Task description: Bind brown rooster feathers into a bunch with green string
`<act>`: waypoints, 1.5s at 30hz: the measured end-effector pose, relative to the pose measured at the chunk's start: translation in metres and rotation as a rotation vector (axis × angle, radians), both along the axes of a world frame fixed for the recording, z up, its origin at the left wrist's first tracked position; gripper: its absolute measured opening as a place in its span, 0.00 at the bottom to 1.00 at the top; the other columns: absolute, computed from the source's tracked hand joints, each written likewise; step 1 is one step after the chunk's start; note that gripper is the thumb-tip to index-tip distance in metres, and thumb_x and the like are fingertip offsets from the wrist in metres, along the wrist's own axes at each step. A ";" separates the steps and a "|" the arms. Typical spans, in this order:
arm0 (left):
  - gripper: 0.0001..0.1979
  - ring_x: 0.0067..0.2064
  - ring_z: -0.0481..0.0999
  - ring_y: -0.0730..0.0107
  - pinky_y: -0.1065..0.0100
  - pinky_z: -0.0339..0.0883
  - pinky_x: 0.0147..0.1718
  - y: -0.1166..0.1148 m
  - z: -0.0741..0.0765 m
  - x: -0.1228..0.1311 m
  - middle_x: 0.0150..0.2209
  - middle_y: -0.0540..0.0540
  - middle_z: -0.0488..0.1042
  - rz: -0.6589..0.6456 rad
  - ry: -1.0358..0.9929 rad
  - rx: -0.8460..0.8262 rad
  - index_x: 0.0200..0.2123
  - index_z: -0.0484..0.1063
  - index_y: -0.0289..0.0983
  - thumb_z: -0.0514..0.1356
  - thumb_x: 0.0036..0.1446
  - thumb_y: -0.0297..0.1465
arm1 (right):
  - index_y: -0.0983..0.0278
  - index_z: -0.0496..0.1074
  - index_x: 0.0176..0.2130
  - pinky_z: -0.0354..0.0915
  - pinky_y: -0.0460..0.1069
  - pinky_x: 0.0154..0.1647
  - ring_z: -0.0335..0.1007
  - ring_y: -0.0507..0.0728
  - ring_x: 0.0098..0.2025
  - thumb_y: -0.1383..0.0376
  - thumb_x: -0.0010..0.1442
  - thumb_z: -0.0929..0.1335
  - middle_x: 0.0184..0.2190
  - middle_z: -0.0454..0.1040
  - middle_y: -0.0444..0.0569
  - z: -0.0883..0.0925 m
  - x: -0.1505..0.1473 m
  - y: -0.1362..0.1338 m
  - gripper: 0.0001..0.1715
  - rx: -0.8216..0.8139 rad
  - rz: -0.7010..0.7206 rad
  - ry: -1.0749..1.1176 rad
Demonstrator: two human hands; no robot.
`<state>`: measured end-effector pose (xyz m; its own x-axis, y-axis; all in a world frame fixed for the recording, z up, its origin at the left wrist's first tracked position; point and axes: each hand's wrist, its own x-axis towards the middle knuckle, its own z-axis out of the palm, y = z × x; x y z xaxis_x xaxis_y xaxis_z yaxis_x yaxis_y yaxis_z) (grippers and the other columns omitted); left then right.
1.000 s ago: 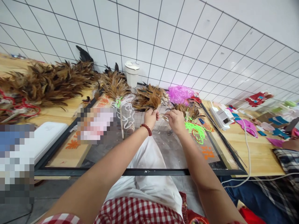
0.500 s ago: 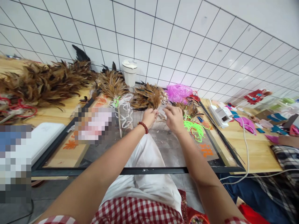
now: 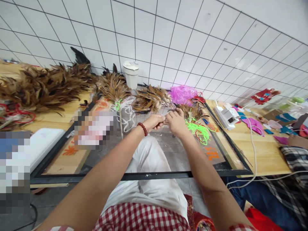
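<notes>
My left hand (image 3: 156,122), with a beaded bracelet (image 3: 142,129) at its wrist, is closed in a pinch above the glass panel. Its fingertips meet those of my right hand (image 3: 176,122), whose fingers are also closed. Whatever lies between them is too small or hidden to name. Just beyond the hands rests a heap of brown feathers (image 3: 150,99). A bundle of bright green cord (image 3: 198,130) lies to the right of my right hand, below more brown feathers (image 3: 192,112). To the left, a feather duster (image 3: 114,88) on a stick has green cord round its neck, beside white string (image 3: 127,115).
A black frame (image 3: 156,175) edges the glass. A white lidded cup (image 3: 131,75) and pink plastic bag (image 3: 183,93) stand near the tiled wall. At right are a white power strip (image 3: 226,117), a cable (image 3: 253,154) and a person's plaid sleeve (image 3: 295,160); a long feather bundle (image 3: 43,86) lies left.
My right hand has moved left and my left hand slightly right and down, so the fingertips, apart before, now meet. The view has shifted slightly.
</notes>
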<state>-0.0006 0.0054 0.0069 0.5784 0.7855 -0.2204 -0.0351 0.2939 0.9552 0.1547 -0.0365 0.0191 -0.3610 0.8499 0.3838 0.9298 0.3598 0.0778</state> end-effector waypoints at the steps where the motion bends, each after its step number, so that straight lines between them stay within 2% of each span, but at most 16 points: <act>1: 0.14 0.17 0.60 0.81 0.76 0.46 0.15 0.001 -0.003 0.002 0.19 0.52 0.63 0.091 -0.080 0.053 0.23 0.66 0.34 0.63 0.50 0.38 | 0.65 0.70 0.37 0.50 0.59 0.58 0.64 0.59 0.42 0.68 0.62 0.58 0.35 0.71 0.53 -0.002 0.000 0.002 0.13 -0.036 -0.033 0.130; 3: 0.14 0.24 0.67 0.79 0.76 0.58 0.21 0.003 -0.008 0.006 0.26 0.50 0.70 0.257 -0.239 0.171 0.30 0.70 0.34 0.68 0.44 0.36 | 0.64 0.67 0.32 0.58 0.54 0.45 0.63 0.56 0.35 0.65 0.62 0.58 0.30 0.68 0.50 -0.007 0.000 0.006 0.12 -0.168 -0.036 0.499; 5: 0.16 0.33 0.71 0.76 0.74 0.64 0.32 0.003 -0.011 0.010 0.32 0.48 0.73 0.294 -0.321 0.294 0.33 0.73 0.34 0.70 0.40 0.34 | 0.63 0.63 0.28 0.58 0.49 0.34 0.58 0.53 0.28 0.60 0.61 0.59 0.24 0.61 0.45 -0.011 -0.003 0.009 0.13 -0.361 0.045 0.935; 7: 0.12 0.36 0.70 0.75 0.72 0.64 0.39 0.001 -0.012 0.013 0.33 0.47 0.73 0.263 -0.333 0.388 0.28 0.73 0.33 0.68 0.43 0.35 | 0.62 0.62 0.27 0.54 0.47 0.28 0.53 0.50 0.23 0.56 0.57 0.63 0.22 0.56 0.41 -0.012 -0.005 0.009 0.14 -0.567 0.127 1.305; 9: 0.14 0.36 0.69 0.74 0.71 0.63 0.39 -0.002 -0.012 0.016 0.32 0.47 0.72 0.240 -0.323 0.416 0.20 0.71 0.32 0.65 0.47 0.38 | 0.63 0.63 0.27 0.52 0.45 0.25 0.50 0.47 0.21 0.55 0.52 0.68 0.21 0.55 0.40 -0.010 -0.007 0.007 0.15 -0.751 0.135 1.526; 12: 0.17 0.33 0.68 0.74 0.71 0.63 0.36 -0.005 -0.012 0.017 0.29 0.47 0.72 0.222 -0.317 0.341 0.17 0.69 0.32 0.65 0.48 0.39 | 0.64 0.65 0.27 0.51 0.44 0.23 0.46 0.45 0.19 0.57 0.48 0.71 0.20 0.56 0.38 -0.003 -0.007 0.002 0.16 -0.923 0.054 1.610; 15: 0.15 0.28 0.67 0.77 0.72 0.63 0.33 -0.007 -0.014 0.017 0.24 0.49 0.70 0.156 -0.322 0.197 0.22 0.73 0.32 0.67 0.45 0.39 | 0.65 0.65 0.27 0.52 0.44 0.22 0.44 0.44 0.17 0.58 0.49 0.71 0.17 0.55 0.36 0.002 -0.006 -0.001 0.14 -0.998 -0.009 1.557; 18: 0.14 0.23 0.64 0.80 0.74 0.62 0.28 -0.007 -0.014 0.016 0.21 0.51 0.69 0.116 -0.378 0.088 0.27 0.75 0.31 0.68 0.44 0.38 | 0.65 0.67 0.28 0.53 0.44 0.22 0.43 0.44 0.17 0.55 0.51 0.70 0.16 0.54 0.35 0.005 -0.005 -0.004 0.16 -1.057 0.002 1.473; 21: 0.14 0.22 0.65 0.80 0.74 0.63 0.26 -0.008 -0.012 0.019 0.24 0.49 0.72 0.192 -0.460 0.015 0.28 0.73 0.32 0.68 0.45 0.37 | 0.65 0.68 0.25 0.51 0.45 0.22 0.46 0.46 0.18 0.51 0.53 0.68 0.15 0.53 0.36 0.008 0.002 -0.004 0.20 -0.985 0.044 1.268; 24: 0.12 0.24 0.70 0.78 0.73 0.66 0.27 -0.007 -0.012 0.023 0.23 0.50 0.71 0.353 -0.474 0.014 0.27 0.70 0.33 0.66 0.49 0.36 | 0.66 0.71 0.27 0.58 0.46 0.30 0.59 0.49 0.25 0.52 0.50 0.70 0.21 0.66 0.42 0.007 0.011 -0.001 0.19 -0.621 -0.026 1.100; 26: 0.11 0.21 0.68 0.79 0.75 0.64 0.24 -0.007 -0.012 0.024 0.20 0.52 0.68 0.397 -0.417 0.084 0.26 0.69 0.33 0.64 0.50 0.35 | 0.66 0.74 0.33 0.61 0.47 0.36 0.64 0.51 0.31 0.53 0.49 0.70 0.28 0.72 0.45 0.004 0.014 0.003 0.19 -0.376 -0.068 1.144; 27: 0.10 0.19 0.65 0.81 0.76 0.61 0.21 -0.008 -0.012 0.024 0.19 0.53 0.66 0.388 -0.383 0.115 0.26 0.69 0.32 0.64 0.51 0.34 | 0.66 0.74 0.35 0.62 0.48 0.37 0.65 0.52 0.32 0.53 0.49 0.70 0.30 0.74 0.46 0.003 0.014 0.005 0.20 -0.307 -0.067 1.200; 30: 0.09 0.15 0.56 0.85 0.77 0.51 0.15 -0.010 -0.010 0.023 0.18 0.55 0.63 0.288 -0.341 0.125 0.25 0.69 0.32 0.63 0.51 0.33 | 0.65 0.75 0.38 0.61 0.47 0.35 0.64 0.51 0.31 0.53 0.48 0.71 0.31 0.74 0.46 -0.001 0.008 0.008 0.22 -0.336 0.013 1.372; 34: 0.12 0.15 0.53 0.86 0.78 0.45 0.15 -0.014 -0.005 0.021 0.18 0.53 0.63 0.200 -0.345 0.091 0.22 0.66 0.33 0.64 0.50 0.32 | 0.63 0.77 0.36 0.60 0.46 0.31 0.62 0.49 0.28 0.52 0.45 0.73 0.28 0.74 0.44 -0.003 -0.001 0.006 0.21 -0.417 0.081 1.469; 40: 0.14 0.15 0.53 0.86 0.77 0.42 0.15 -0.015 -0.004 0.022 0.17 0.53 0.63 0.270 -0.255 0.171 0.19 0.65 0.32 0.62 0.52 0.32 | 0.64 0.76 0.30 0.61 0.47 0.32 0.64 0.50 0.30 0.54 0.45 0.73 0.28 0.74 0.45 -0.009 -0.005 0.006 0.16 -0.248 0.019 1.511; 45: 0.14 0.15 0.52 0.85 0.77 0.42 0.15 -0.014 -0.008 0.024 0.17 0.54 0.62 0.366 -0.217 0.164 0.19 0.64 0.33 0.61 0.52 0.31 | 0.64 0.73 0.30 0.61 0.47 0.34 0.63 0.49 0.28 0.55 0.49 0.71 0.26 0.71 0.44 -0.016 -0.012 0.007 0.14 -0.228 0.040 1.491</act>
